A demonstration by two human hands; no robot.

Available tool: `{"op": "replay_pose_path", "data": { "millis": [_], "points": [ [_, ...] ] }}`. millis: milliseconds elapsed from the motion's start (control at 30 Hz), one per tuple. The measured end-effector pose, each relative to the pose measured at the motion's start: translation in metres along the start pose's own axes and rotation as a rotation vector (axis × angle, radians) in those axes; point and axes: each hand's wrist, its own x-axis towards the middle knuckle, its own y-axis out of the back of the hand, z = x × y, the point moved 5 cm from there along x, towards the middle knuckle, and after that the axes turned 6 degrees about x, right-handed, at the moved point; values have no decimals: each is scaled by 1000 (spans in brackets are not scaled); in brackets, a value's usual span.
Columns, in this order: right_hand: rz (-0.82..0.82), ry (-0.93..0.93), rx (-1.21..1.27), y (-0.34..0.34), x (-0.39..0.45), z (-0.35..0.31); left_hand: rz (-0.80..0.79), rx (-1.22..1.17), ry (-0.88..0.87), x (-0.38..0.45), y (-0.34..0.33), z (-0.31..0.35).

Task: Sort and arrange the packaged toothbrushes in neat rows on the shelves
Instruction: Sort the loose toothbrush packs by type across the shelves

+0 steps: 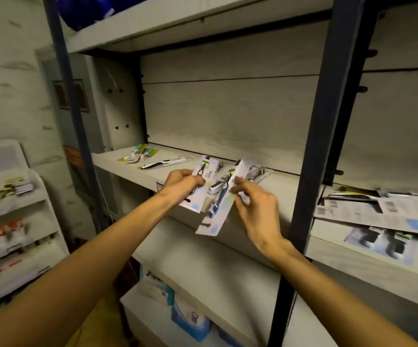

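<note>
1. Nearest the camera, two bare forearms reach up and forward from the bottom corners toward the middle shelf point(127, 169) of a dark-framed rack.
2. At the shelf's front edge, the left hand point(180, 184) has its fingers curled round a white toothbrush pack point(198, 186), gripping it at mid-length; the pack tilts with its lower end hanging below the shelf edge.
3. Just beside it, the right hand point(255, 209) pinches a second pack point(221, 199) between thumb and fingertips at the pack's right edge. This one holds a dark blue brush and slants down to the left, its lower end well below the shelf edge.
4. Both held packs sit close together, the gap between them narrow; motion blur hides whether they touch.
5. Behind the hands, more packs point(255, 171) lie flat on the same shelf, partly hidden by the held ones.
6. Further left on that shelf rest a loose black-and-white toothbrush point(163, 162) and, behind it, a green-edged pack point(140, 152).
7. Past the dark upright post point(310, 156), on the right-hand shelf section, several flat packs point(383, 214) lie overlapping, some with barcodes facing up.
8. Below, a lower shelf carries blue-and-white boxes point(190, 319).
9. Off to the far left stands a white tiered rack point(15, 221) with blurred goods.
</note>
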Motion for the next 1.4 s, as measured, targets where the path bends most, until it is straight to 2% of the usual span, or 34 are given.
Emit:
{"op": "replay_pose_path", "data": {
  "millis": [100, 367, 600, 833, 1033, 1233, 1400],
  "points": [
    [142, -92, -2, -5, 18, 10, -68, 45, -57, 36, -9, 3],
    [300, -216, -164, -21, 33, 28, -313, 215, -331, 103, -43, 12],
    [334, -330, -312, -22, 35, 36, -363, 289, -559, 127, -68, 12],
    [301, -413, -412, -19, 36, 35, -404, 125, -566, 140, -73, 1],
    [246, -450, -408, -20, 37, 37, -441, 194, -726, 127, -58, -2],
    [370, -250, -291, -9, 21, 9, -319, 252, -767, 113, -38, 1],
    [229, -96, -143, 5, -10, -19, -134, 149, -770, 84, -23, 8]
  ]
}}
